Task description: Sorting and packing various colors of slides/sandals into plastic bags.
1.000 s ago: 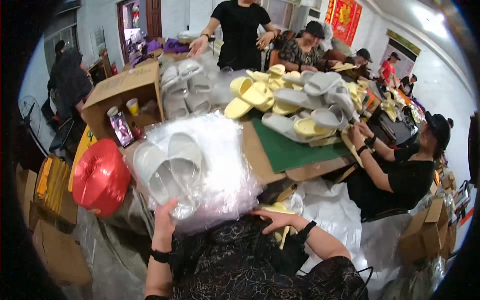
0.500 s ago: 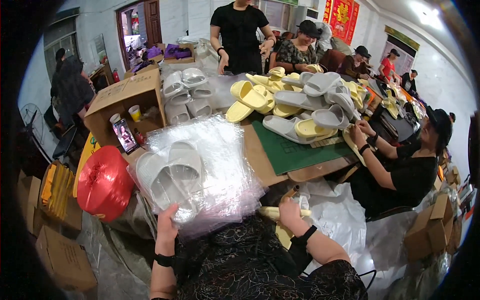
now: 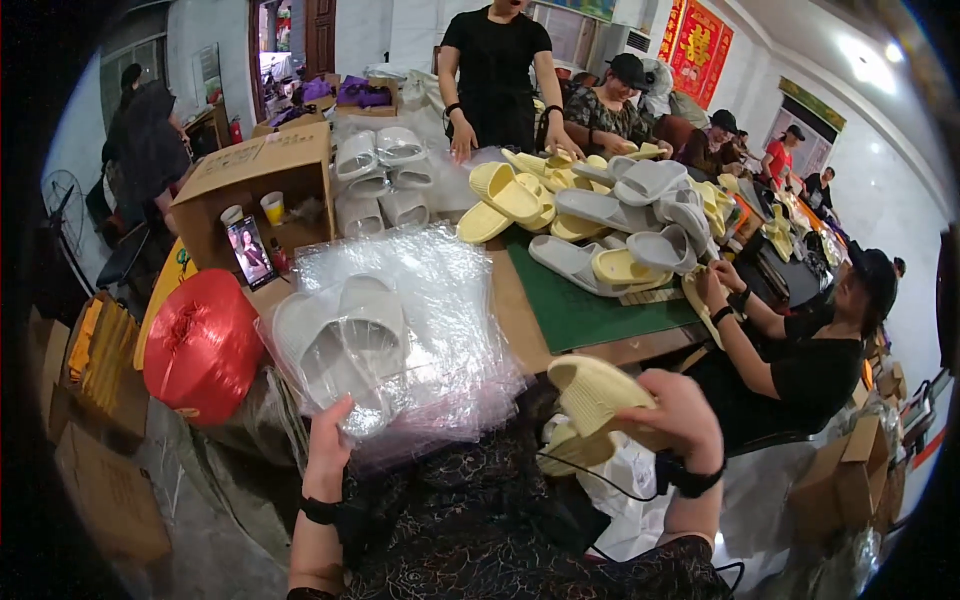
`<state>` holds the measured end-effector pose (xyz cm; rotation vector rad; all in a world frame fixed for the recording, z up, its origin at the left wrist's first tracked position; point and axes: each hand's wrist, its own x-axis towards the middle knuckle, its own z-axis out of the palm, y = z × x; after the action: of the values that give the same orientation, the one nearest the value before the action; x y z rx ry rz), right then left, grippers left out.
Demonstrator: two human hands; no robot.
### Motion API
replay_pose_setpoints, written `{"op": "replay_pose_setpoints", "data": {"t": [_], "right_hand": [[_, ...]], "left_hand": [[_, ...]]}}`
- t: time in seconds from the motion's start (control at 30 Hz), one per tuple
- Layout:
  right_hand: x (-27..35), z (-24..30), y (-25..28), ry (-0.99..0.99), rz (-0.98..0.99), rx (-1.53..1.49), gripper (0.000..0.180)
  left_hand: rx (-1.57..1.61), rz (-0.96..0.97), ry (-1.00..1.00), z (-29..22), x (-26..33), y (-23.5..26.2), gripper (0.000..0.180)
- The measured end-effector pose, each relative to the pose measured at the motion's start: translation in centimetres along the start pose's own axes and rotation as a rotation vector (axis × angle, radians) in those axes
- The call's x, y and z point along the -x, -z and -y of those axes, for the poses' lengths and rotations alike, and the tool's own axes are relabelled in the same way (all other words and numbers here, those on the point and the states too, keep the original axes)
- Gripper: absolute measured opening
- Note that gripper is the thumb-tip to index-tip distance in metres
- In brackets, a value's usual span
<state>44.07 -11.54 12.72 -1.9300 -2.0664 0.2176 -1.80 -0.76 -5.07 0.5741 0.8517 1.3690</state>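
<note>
Yellow slipper (image 3: 597,395) has swung out to the right with the right hand (image 3: 682,415) compared with half a second ago. That hand's got it gripped by one end, so it pokes out leftward, long axis sloping down toward the palm. It's right at that hand's left side; the left hand (image 3: 330,430) is well apart. Second yellow slipper (image 3: 575,450) just below, can't tell if it's in the same grip. Left hand's pinching the near edge of some bagged grey slippers (image 3: 345,335), lying ahead of it on a stack of clear bags (image 3: 450,340). Farther out: red roll (image 3: 200,345) leftward, slipper pile (image 3: 600,208) partly over a green mat (image 3: 560,310).
</note>
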Motion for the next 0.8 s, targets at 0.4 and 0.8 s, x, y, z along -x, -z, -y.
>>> {"op": "replay_pose_setpoints", "data": {"t": [0.4, 0.8], "right_hand": [[-8.0, 3.7, -0.6, 0.092, -0.252, -1.286, 0.039], [-25.9, 7.0, -11.3, -0.117, 0.201, -1.784, 0.050]], "left_hand": [[-0.022, -0.011, 0.030, 0.9, -0.9, 1.7, 0.039], [0.002, -0.007, 0.088, 0.3, -0.3, 1.0, 0.035]]}}
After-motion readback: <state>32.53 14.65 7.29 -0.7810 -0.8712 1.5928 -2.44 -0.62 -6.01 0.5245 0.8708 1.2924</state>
